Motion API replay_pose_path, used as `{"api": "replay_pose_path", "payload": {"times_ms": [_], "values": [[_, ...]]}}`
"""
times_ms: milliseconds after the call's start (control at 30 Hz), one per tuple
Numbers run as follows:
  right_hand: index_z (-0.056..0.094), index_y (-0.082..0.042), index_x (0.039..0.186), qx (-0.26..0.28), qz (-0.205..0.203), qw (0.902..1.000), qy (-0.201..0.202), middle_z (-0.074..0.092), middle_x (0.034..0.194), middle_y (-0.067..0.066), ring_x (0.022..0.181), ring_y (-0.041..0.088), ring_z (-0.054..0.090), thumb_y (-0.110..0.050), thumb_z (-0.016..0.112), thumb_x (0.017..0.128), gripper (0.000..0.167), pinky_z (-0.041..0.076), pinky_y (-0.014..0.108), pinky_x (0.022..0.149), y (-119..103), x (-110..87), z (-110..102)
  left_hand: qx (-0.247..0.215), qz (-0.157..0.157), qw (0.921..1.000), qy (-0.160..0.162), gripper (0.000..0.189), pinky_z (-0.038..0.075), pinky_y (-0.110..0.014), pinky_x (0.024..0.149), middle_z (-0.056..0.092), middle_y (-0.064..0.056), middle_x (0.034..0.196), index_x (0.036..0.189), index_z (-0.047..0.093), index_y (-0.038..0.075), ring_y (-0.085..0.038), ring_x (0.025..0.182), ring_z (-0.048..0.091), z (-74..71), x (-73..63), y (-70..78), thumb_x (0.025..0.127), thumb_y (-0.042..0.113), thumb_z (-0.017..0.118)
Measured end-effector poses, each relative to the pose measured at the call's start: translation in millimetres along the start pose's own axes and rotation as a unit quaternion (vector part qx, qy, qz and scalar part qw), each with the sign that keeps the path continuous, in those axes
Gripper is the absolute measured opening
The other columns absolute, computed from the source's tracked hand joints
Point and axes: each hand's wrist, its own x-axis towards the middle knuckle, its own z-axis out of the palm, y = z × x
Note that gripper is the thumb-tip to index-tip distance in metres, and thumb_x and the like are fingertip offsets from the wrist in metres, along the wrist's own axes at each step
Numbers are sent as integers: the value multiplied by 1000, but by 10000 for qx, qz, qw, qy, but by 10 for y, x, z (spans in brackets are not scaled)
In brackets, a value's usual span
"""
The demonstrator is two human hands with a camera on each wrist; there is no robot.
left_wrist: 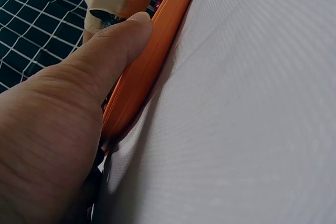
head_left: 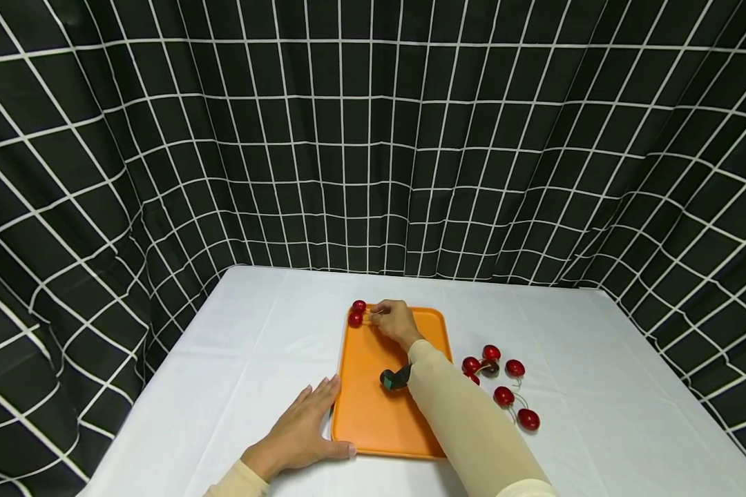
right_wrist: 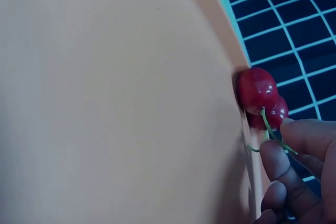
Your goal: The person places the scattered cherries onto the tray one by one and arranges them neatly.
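Observation:
An orange tray (head_left: 382,407) lies on the white table. At its far left corner sit two red cherries (head_left: 356,319), close together at the rim. My right hand (head_left: 396,323) is above that corner; in the right wrist view its thumb and fingertips (right_wrist: 275,157) pinch the green stem (right_wrist: 268,124) of the front cherry (right_wrist: 258,88). The other cherry (right_wrist: 280,109) is partly hidden behind it. At the tray's near left corner rests my left hand (head_left: 304,428), fingers extended along the left edge and thumb (left_wrist: 123,38) at the front rim.
Right of the tray, several more cherries (head_left: 503,395) with stems lie on the white tablecloth (head_left: 273,331), some partly behind my right sleeve (head_left: 466,414). A black strap with a wrist camera (head_left: 395,378) hangs over the tray. A black curtain with white grid lines (head_left: 373,152) surrounds the table.

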Motion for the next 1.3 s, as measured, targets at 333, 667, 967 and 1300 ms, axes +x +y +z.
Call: {"api": "replay_pose_path", "payload": {"times_ms": [333,667,967,1300], "values": [[71,-5,99,334,64,9994,61,68,82,4,68,20,56,-14,73,86,16,47,25,56,92,-65,-113,-18,126,9999,39,118,8,-45,116,21,-9,157,151,26,-1,-24,143,18,19,19,8,70,76,64],[72,-7,97,469,123,9986,192,68,87,3,78,21,59,-14,72,87,12,50,28,66,138,-131,-282,-101,149,9998,33,118,8,-46,116,20,-8,157,151,25,0,-24,143,17,64,10,18,70,76,64],[71,-1,104,1279,-532,9900,251,69,95,8,87,23,61,-14,71,88,20,50,30,76,-35,-345,-652,3,174,9998,38,117,7,-45,116,20,-8,157,151,25,0,-23,143,17,22,30,-2,71,75,63],[69,1,108,1654,-1180,9766,699,68,100,12,91,20,61,-17,71,89,26,51,27,82,-227,-788,-1254,-88,121,9999,10,117,4,-46,116,18,-9,157,151,24,-1,-24,144,15,4,-1,-16,71,74,64]]}}
